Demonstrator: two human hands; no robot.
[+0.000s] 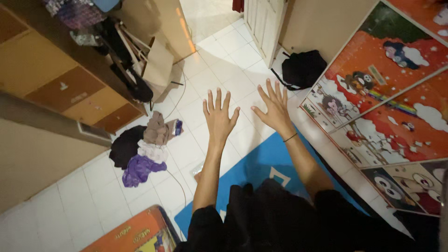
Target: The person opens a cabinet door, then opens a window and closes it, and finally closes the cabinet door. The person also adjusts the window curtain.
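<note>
1. The left hand (218, 117) and right hand (274, 109) are held out side by side over the white tiled floor (200, 79), fingers spread, nothing gripped.
2. A pile of clothes (142, 148) is seen on the tiles, left of the left hand and apart from it.
3. A black backpack (302, 68) is set beyond the right hand, near a white door (263, 23).
4. A blue mat (261, 163) is spread under the forearms.
5. A cartoon-painted wardrobe (392, 107) is seen at right.
</note>
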